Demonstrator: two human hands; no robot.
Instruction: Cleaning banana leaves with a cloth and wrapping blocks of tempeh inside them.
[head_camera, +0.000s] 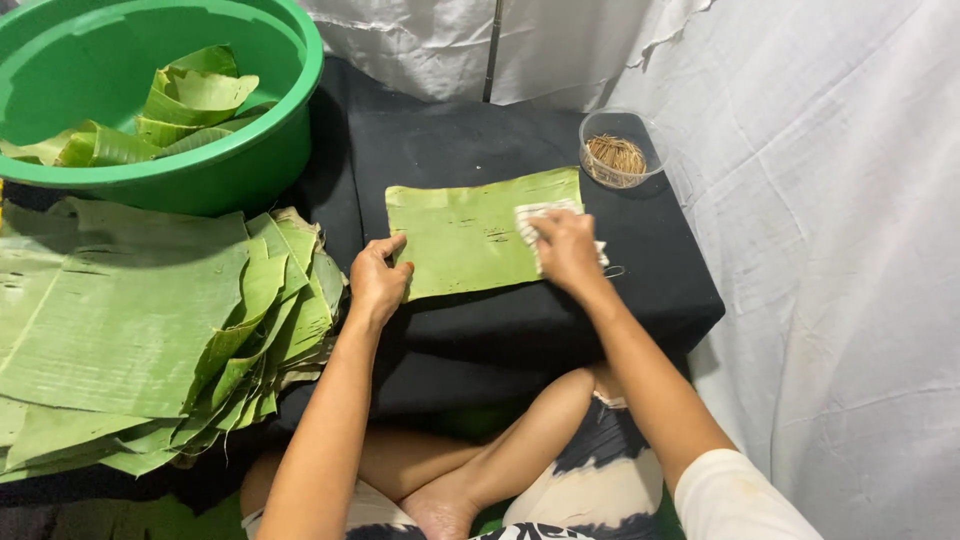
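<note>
Right hand (565, 250) lies palm-down on the right part of a leaf (470, 240), fingers curled over a small white cloth (533, 220), pressing it to the leaf surface; part of the cloth shows past the fingers on both sides. Left hand (378, 280) rests on the leaf's lower left corner, fingers bent, thumb toward the edge, pinning the leaf and gripping nothing. Leaf is a rectangular green piece, flat on a low table draped in black cloth (640, 290), near its middle. Stack (130, 320) of more cut leaves lies to the left, edges fanned and a little frayed. Green basin (290, 110) behind the stack holds curled leaf strips (190, 100). Clear cup (614, 150) of thin brown sticks stands just beyond the leaf's far right corner, near the wiping hand. White sheeting (820, 250) hangs behind and to the right. Person sits cross-legged below the table. Risks, as judged: leaf shows ribs running across and small splits, so hard rubbing along the grain could open a tear; a loose left hand would let the leaf slide on the black cloth; a wide stroke to the far right could knock the cup over.
</note>
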